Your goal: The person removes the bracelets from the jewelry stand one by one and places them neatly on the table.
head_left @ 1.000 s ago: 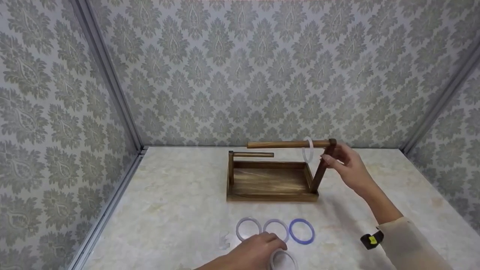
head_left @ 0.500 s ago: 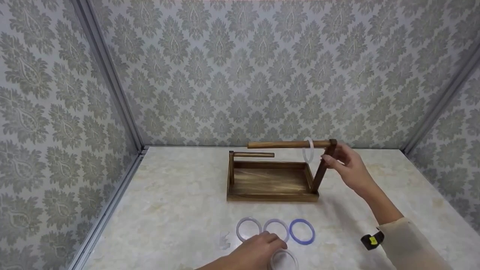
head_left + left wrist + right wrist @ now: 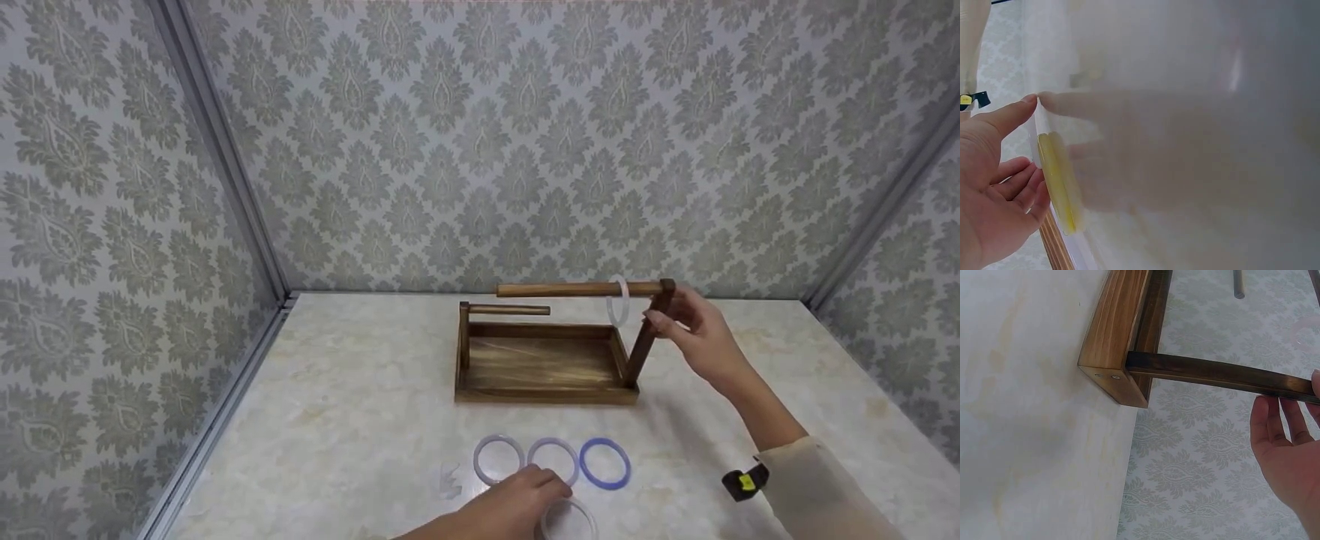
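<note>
A brown wooden bangle stand (image 3: 547, 395) with a shallow tray base and two horizontal bars stands on the table. My right hand (image 3: 697, 334) holds its taller post (image 3: 1213, 373), thumb in front and fingers behind. One pale bangle (image 3: 619, 300) hangs on the upper bar (image 3: 555, 289). Near the front, my left hand (image 3: 517, 501) holds a clear bangle (image 3: 591, 517) between thumb and fingers at table level. Just beyond lie two pale bangles (image 3: 475, 459) (image 3: 553, 441) and a blue bangle (image 3: 628, 469) in a row. A yellowish bangle edge (image 3: 1057, 183) shows in the left wrist view.
The shorter bar (image 3: 510, 309) sits at the stand's left end. A small transparent piece (image 3: 450, 480) lies left of the bangles on the marbled tabletop (image 3: 337, 420). Patterned wall panels (image 3: 480, 150) with metal corner posts (image 3: 217, 142) enclose the table.
</note>
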A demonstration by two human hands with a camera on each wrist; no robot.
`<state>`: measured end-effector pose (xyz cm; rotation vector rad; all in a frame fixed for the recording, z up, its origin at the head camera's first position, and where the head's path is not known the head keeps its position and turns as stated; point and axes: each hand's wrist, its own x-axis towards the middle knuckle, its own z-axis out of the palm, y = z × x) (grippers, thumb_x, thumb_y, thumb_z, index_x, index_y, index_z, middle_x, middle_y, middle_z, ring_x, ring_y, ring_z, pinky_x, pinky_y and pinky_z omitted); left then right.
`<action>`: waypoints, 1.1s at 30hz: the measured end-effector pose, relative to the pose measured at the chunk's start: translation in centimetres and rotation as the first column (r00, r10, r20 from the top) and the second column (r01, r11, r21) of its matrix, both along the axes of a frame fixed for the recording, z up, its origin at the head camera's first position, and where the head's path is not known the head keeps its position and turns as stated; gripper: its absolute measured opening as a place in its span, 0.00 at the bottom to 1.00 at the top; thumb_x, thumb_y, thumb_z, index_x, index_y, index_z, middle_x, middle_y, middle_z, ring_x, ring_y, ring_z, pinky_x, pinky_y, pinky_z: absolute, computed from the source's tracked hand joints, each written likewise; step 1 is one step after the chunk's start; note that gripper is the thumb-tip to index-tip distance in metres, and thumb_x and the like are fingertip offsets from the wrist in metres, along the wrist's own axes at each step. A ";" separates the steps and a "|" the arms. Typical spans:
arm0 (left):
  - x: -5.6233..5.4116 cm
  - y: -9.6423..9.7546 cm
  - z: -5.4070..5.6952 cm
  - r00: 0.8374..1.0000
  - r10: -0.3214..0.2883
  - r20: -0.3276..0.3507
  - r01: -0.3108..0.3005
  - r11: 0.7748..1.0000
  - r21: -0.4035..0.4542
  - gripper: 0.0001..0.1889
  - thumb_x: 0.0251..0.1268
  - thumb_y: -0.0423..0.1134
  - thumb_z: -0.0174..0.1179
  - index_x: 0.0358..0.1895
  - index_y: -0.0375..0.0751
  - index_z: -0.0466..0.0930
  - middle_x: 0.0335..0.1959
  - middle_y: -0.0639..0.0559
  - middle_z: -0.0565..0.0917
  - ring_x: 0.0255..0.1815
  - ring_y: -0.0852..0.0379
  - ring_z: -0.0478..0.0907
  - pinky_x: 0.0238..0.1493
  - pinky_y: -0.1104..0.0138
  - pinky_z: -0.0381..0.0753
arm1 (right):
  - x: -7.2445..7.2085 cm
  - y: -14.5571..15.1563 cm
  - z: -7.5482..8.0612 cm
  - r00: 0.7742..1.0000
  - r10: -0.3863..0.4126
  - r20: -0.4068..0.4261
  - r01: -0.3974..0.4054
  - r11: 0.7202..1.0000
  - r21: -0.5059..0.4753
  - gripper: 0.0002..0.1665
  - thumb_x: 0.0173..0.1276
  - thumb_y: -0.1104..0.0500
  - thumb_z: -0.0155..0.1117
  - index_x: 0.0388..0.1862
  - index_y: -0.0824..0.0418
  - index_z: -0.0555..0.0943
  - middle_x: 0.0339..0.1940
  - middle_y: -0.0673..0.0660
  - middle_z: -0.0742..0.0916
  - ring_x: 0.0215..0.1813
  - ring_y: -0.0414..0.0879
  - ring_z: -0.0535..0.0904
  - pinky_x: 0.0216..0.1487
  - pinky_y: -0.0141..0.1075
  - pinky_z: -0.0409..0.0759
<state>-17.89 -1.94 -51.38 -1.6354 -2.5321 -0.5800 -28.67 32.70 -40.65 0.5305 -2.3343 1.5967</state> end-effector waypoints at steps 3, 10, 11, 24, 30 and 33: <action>0.0 0.0 -0.1 1.000 0.001 0.000 -0.001 1.000 -0.001 0.34 0.60 0.60 0.77 0.61 0.40 0.83 0.55 0.53 0.85 0.57 0.63 0.79 0.61 0.77 0.76 | 0.0 0.0 0.0 1.000 -0.002 -0.005 0.002 1.000 0.005 0.19 0.81 0.57 0.65 0.63 0.65 0.76 0.53 0.74 0.83 0.54 0.53 0.85 0.52 0.40 0.89; 0.3 -0.3 -0.1 1.000 0.001 -0.026 -0.001 1.000 0.011 0.34 0.60 0.60 0.76 0.61 0.40 0.83 0.56 0.52 0.84 0.57 0.62 0.78 0.63 0.76 0.75 | 0.1 0.1 -0.2 1.000 -0.002 -0.001 0.002 1.000 0.003 0.19 0.82 0.57 0.64 0.63 0.66 0.76 0.50 0.68 0.84 0.54 0.51 0.84 0.52 0.39 0.89; 0.4 -0.3 -0.1 1.000 0.000 -0.029 0.001 1.000 0.015 0.34 0.60 0.60 0.76 0.61 0.40 0.83 0.56 0.53 0.84 0.57 0.62 0.79 0.63 0.76 0.76 | 0.0 0.1 -0.2 1.000 -0.005 -0.003 0.005 1.000 0.007 0.19 0.81 0.57 0.64 0.63 0.66 0.76 0.50 0.68 0.84 0.54 0.51 0.84 0.52 0.39 0.89; 0.0 -0.5 -0.9 0.998 -0.026 -0.057 0.030 0.997 0.066 0.30 0.63 0.56 0.75 0.59 0.37 0.82 0.53 0.50 0.84 0.56 0.59 0.80 0.61 0.72 0.79 | 0.1 0.1 -0.2 1.000 -0.022 -0.012 0.023 0.999 0.033 0.19 0.81 0.56 0.65 0.64 0.64 0.77 0.50 0.67 0.85 0.54 0.50 0.85 0.52 0.38 0.88; 0.2 -0.4 -0.4 0.998 -0.012 -0.066 0.015 0.999 0.047 0.27 0.63 0.50 0.77 0.59 0.39 0.83 0.53 0.51 0.84 0.56 0.61 0.80 0.60 0.75 0.78 | 0.0 0.1 -0.1 1.000 -0.022 -0.006 0.022 0.999 0.037 0.20 0.82 0.55 0.64 0.64 0.64 0.77 0.51 0.67 0.85 0.54 0.50 0.85 0.52 0.38 0.88; 0.4 -0.4 -0.1 0.999 0.010 -0.045 -0.009 1.000 0.026 0.27 0.62 0.47 0.78 0.60 0.40 0.83 0.54 0.52 0.83 0.57 0.61 0.80 0.60 0.74 0.79 | 0.0 0.1 -0.1 1.000 -0.018 0.002 0.018 0.999 0.036 0.20 0.82 0.54 0.64 0.64 0.64 0.76 0.50 0.67 0.85 0.54 0.51 0.85 0.52 0.39 0.88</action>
